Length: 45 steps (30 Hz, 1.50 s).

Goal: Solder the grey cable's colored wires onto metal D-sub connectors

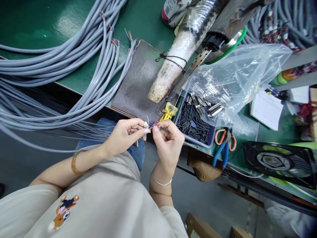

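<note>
My left hand (130,132) pinches the end of a cable, its thumb and fingertips covered in white. Thin coloured wires (153,124), blue and red among them, fan out from that end between my two hands. My right hand (169,138) has its thumb and forefinger closed on the tips of these wires. Both hands are just off the table's front edge, above my lap. Behind them lies a dark flat board (135,87), with a yellow tool (167,111) at its right corner.
Bundled grey cables (81,62) with stripped ends fill the left. A wrapped white tube (170,69) slants over the board. On the right are a blue bin (209,140) of black sleeves, a plastic bag (245,76) of connectors, orange-handled scissors (232,143), blue-handled pliers (220,154) and a black fan (277,162).
</note>
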Motion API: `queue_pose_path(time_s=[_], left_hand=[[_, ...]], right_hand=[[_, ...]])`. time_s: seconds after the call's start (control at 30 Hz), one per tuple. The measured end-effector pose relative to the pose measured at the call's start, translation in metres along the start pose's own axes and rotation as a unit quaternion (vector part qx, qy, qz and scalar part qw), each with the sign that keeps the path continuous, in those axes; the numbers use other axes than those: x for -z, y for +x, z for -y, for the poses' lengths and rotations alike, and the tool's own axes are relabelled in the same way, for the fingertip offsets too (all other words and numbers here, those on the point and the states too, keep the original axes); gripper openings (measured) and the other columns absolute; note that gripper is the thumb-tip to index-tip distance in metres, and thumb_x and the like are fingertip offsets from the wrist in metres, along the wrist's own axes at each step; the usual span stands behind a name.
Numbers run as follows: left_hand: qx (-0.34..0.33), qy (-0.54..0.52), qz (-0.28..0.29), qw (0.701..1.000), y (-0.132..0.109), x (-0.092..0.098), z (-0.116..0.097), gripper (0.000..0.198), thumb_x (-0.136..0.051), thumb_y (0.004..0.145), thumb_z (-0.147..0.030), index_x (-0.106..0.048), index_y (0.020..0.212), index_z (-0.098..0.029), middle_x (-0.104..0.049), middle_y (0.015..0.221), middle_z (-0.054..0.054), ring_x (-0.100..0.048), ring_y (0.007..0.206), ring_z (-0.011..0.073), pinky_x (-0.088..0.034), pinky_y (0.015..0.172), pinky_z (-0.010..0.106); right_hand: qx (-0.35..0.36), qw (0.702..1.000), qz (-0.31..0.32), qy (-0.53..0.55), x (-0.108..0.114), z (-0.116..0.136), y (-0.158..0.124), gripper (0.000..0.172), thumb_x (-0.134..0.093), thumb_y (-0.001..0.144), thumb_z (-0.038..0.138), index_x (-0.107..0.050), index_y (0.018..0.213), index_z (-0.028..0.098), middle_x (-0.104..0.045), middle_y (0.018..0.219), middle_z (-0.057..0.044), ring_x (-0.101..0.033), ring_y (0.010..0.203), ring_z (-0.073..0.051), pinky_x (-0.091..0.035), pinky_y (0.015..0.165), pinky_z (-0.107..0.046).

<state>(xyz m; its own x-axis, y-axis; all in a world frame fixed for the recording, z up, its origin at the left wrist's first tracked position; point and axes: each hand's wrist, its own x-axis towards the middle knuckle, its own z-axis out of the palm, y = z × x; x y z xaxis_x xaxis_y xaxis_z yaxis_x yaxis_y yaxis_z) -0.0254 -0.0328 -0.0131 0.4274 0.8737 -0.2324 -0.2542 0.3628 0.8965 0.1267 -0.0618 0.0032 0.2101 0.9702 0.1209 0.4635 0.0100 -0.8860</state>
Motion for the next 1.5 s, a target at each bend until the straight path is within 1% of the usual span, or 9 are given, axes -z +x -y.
queue_pose_path(time_s=[0.47, 0.6, 0.8, 0.93, 1.0, 1.1, 1.17, 1.27, 1.5], left_hand=[[0.012, -0.010, 0.006, 1.000, 0.001, 0.002, 0.003, 0.026, -0.084, 0.077, -0.030, -0.068, 0.088, -0.013, -0.071, 0.070, 0.002, -0.064, 0.059, 0.0095, -0.054, 0.056, 0.019], [0.047, -0.029, 0.026, 0.998, 0.002, 0.002, -0.001, 0.030, -0.087, 0.073, -0.031, -0.069, 0.088, -0.013, -0.070, 0.067, 0.001, -0.062, 0.058, 0.0096, -0.050, 0.052, 0.018], [0.116, -0.059, 0.172, 0.976, 0.005, 0.011, -0.003, 0.039, -0.074, 0.086, -0.049, -0.076, 0.085, -0.010, -0.071, 0.065, 0.005, -0.045, 0.045, 0.0048, -0.034, 0.043, 0.018], [0.127, -0.058, 0.238, 0.961, 0.008, 0.016, 0.000, 0.033, -0.080, 0.081, -0.043, -0.081, 0.091, -0.011, -0.066, 0.060, 0.002, -0.048, 0.049, 0.0061, -0.038, 0.047, 0.018], [0.097, -0.022, 0.192, 0.976, 0.007, 0.016, 0.000, 0.026, -0.083, 0.077, -0.036, -0.082, 0.089, -0.012, -0.067, 0.061, 0.002, -0.052, 0.051, 0.0072, -0.042, 0.049, 0.019], [-0.005, 0.058, 0.058, 0.997, 0.005, 0.014, -0.003, 0.020, -0.080, 0.080, -0.029, -0.083, 0.092, -0.013, -0.076, 0.078, 0.007, -0.063, 0.063, 0.0116, -0.051, 0.057, 0.021], [-0.085, 0.120, -0.001, 0.989, 0.003, 0.014, -0.006, 0.017, -0.076, 0.083, -0.025, -0.084, 0.094, -0.014, -0.078, 0.084, 0.008, -0.067, 0.071, 0.0133, -0.053, 0.063, 0.022], [-0.155, 0.189, -0.025, 0.969, 0.001, 0.015, -0.008, 0.015, -0.072, 0.086, -0.020, -0.084, 0.093, -0.014, -0.077, 0.080, 0.006, -0.064, 0.068, 0.0115, -0.049, 0.061, 0.020], [-0.206, 0.257, -0.021, 0.944, 0.000, 0.016, -0.005, 0.017, -0.069, 0.091, -0.020, -0.083, 0.096, -0.012, -0.072, 0.072, 0.003, -0.050, 0.055, 0.0070, -0.036, 0.049, 0.018]], right_hand=[[0.017, 1.000, -0.008, -0.011, 0.001, -0.001, 0.000, 0.007, -0.065, 0.089, 0.026, -0.068, 0.086, 0.021, -0.062, 0.076, 0.003, -0.036, 0.051, -0.007, -0.031, 0.052, -0.027], [0.014, 1.000, -0.007, -0.006, 0.003, -0.003, -0.001, 0.010, -0.065, 0.090, 0.029, -0.069, 0.085, 0.022, -0.059, 0.071, 0.002, -0.045, 0.055, -0.011, -0.038, 0.055, -0.028], [0.002, 1.000, -0.007, 0.031, 0.010, -0.007, -0.003, 0.018, -0.066, 0.090, 0.037, -0.070, 0.081, 0.022, -0.057, 0.068, 0.001, -0.051, 0.059, -0.013, -0.041, 0.056, -0.028], [-0.036, 0.987, 0.084, 0.134, 0.013, -0.009, 0.001, 0.029, -0.066, 0.090, 0.045, -0.067, 0.074, 0.021, -0.061, 0.068, 0.001, -0.050, 0.056, -0.011, -0.039, 0.050, -0.025], [-0.041, 0.987, 0.087, 0.132, 0.013, -0.009, 0.003, 0.030, -0.066, 0.090, 0.044, -0.066, 0.072, 0.021, -0.060, 0.065, 0.002, -0.050, 0.055, -0.011, -0.039, 0.050, -0.024], [-0.031, 0.997, -0.032, 0.062, 0.010, -0.006, 0.000, 0.024, -0.067, 0.092, 0.039, -0.070, 0.075, 0.021, -0.060, 0.065, 0.002, -0.048, 0.056, -0.010, -0.036, 0.052, -0.024], [-0.016, 0.995, -0.097, 0.033, 0.007, -0.005, -0.004, 0.022, -0.067, 0.092, 0.038, -0.071, 0.078, 0.022, -0.061, 0.069, 0.002, -0.047, 0.057, -0.010, -0.035, 0.052, -0.025], [0.004, 0.995, -0.098, 0.026, 0.004, -0.005, -0.011, 0.019, -0.069, 0.092, 0.038, -0.073, 0.084, 0.022, -0.063, 0.074, 0.001, -0.046, 0.056, -0.010, -0.033, 0.052, -0.027], [0.060, 0.996, -0.072, -0.009, -0.001, -0.004, -0.011, 0.007, -0.070, 0.092, 0.025, -0.070, 0.085, 0.022, -0.063, 0.078, 0.003, -0.037, 0.051, -0.006, -0.031, 0.049, -0.026]])
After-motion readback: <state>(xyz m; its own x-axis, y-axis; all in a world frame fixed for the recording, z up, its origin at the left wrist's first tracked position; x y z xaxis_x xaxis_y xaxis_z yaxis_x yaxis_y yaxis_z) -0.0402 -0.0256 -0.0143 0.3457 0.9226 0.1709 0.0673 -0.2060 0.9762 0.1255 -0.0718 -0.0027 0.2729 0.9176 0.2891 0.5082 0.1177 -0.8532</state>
